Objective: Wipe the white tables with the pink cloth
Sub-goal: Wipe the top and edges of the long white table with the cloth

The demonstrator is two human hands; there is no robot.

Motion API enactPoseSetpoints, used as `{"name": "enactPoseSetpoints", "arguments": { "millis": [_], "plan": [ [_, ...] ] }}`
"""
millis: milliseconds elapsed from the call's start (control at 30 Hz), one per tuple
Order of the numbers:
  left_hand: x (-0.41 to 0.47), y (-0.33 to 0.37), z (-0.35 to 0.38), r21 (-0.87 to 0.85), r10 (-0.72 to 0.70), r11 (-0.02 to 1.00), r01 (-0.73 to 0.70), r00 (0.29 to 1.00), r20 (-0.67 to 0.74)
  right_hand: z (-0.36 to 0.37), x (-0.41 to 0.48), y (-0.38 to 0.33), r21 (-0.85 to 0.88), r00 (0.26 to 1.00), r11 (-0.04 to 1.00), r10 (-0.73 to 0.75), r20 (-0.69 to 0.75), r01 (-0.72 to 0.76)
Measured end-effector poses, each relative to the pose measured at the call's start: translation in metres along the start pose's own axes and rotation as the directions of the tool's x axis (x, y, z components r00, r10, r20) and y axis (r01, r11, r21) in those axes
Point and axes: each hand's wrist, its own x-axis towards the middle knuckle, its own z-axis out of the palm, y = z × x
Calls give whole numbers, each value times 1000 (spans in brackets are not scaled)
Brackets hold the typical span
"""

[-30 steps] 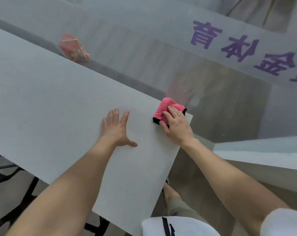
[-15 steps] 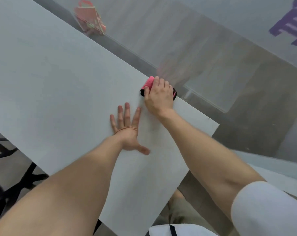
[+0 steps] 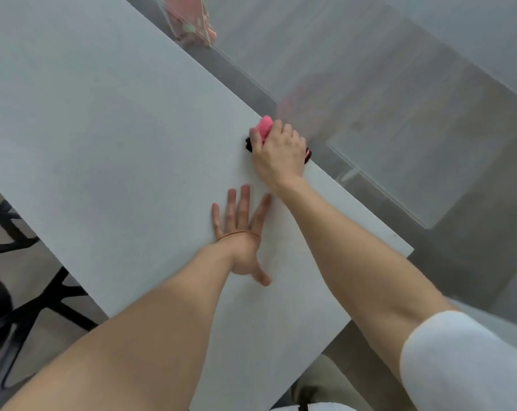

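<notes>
1. Pink cloth (image 3: 264, 128) lies under the right hand (image 3: 279, 154), at the far long edge of the white table (image 3: 103, 149). Only a bunched pink fold shows between thumb and forefinger, and black trim peeks out on either side of the hand.
2. The right hand grips the cloth. Its fingers curl over the top, the thumb closes in on the left side, and the palm bears down onto the tabletop.
3. Just nearer the person than that grip, and slightly to its left, the left hand (image 3: 239, 238) lies palm-down on the table. Its fingers are straight and spread, the thumb juts out to the right, and it holds nothing. The fingertips come close beside the right wrist.
4. A thin band (image 3: 236, 232) circles the left wrist.
5. A white sleeve (image 3: 459, 366) covers the right upper arm.
6. Far to the left of the grip, past the same table edge, is a blurred pink-and-red item (image 3: 192, 22); what it is cannot be told.
7. Black furniture legs (image 3: 28, 307) stand on the floor below the table's near edge, well to the left of both hands.
</notes>
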Motion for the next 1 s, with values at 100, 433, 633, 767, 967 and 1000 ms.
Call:
{"name": "enactPoseSetpoints", "arguments": {
  "millis": [100, 433, 633, 767, 967, 1000],
  "plan": [
    [3, -1, 1, 4, -3, 1000, 3, 1000, -11, 3, 25, -13, 16, 995, 999, -31, 97, 30],
    [4, -2, 2, -16, 23, 1000, -24, 999, -28, -26, -86, 131, -89, 992, 995, 41, -118, -51],
    [5, 1, -1, 19, -12, 1000, 12, 1000, 3, 12, 36, -36, -3, 989, 991, -130, 73, 130],
    [5, 0, 1, -11, 2, 1000, -2, 1000, -16, 17, 32, -17, -23, 989, 990, -135, 66, 137],
    [5, -2, 4, -34, 37, 999, -39, 998, -42, -26, -92, 135, -35, 989, 997, 67, -134, -72],
    [5, -2, 3, -32, 37, 999, -38, 998, -42, -23, -96, 135, -50, 985, 992, 104, -138, -112]
  ]
}}
